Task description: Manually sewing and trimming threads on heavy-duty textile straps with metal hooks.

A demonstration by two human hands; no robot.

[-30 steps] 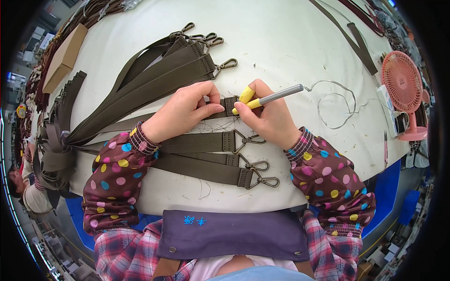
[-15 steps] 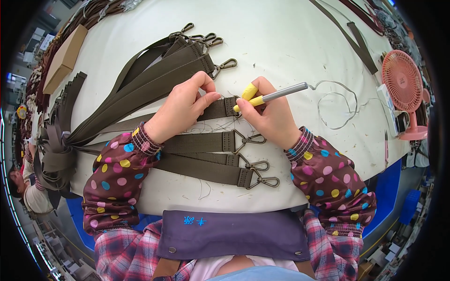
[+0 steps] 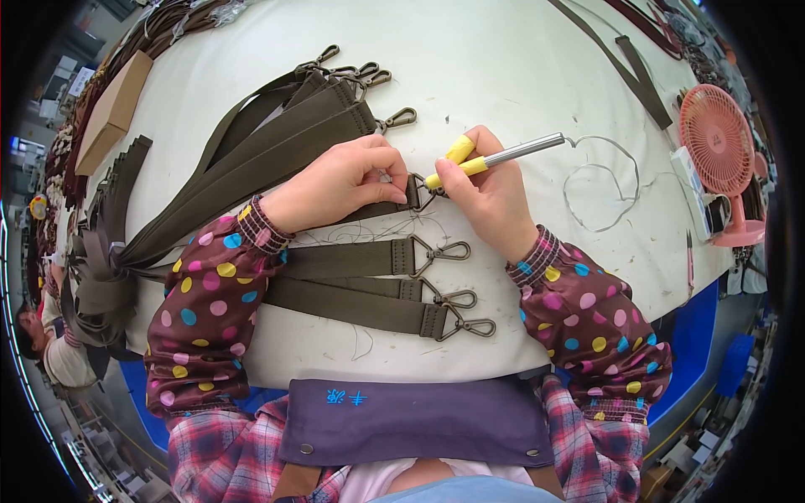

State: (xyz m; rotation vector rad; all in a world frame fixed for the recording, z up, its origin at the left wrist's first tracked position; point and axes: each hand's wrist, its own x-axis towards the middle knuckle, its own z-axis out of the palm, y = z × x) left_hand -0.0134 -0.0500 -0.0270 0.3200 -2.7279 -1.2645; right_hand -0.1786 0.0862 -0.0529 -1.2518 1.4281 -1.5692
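My left hand (image 3: 348, 184) is closed on the end of a dark olive webbing strap (image 3: 366, 210), its thumb and fingers close to the stitched tip. My right hand (image 3: 496, 201) grips a pen-shaped corded tool (image 3: 524, 150) with a silver barrel and yellow grip. Yellow wrapping (image 3: 460, 149) covers one finger of that hand. The tool's tip meets the strap end beside its metal ring, though exact contact is hard to see. Nearer me lie finished-looking straps (image 3: 352, 306) with bronze snap hooks (image 3: 471, 327). Loose threads (image 3: 377, 230) lie beneath the held strap.
More straps (image 3: 277, 151) fan out at the upper left, joined to a knotted bundle (image 3: 105, 285). A pink fan (image 3: 715, 138) stands at the right beside a white power strip (image 3: 690, 194). The tool's thin cord (image 3: 635, 172) loops across the white table. A cardboard box (image 3: 113, 113) sits far left.
My left hand has slid right, onto the strap's end. My right hand and the tool have shifted slightly right, and the left fingers now hide more of the stitched tip.
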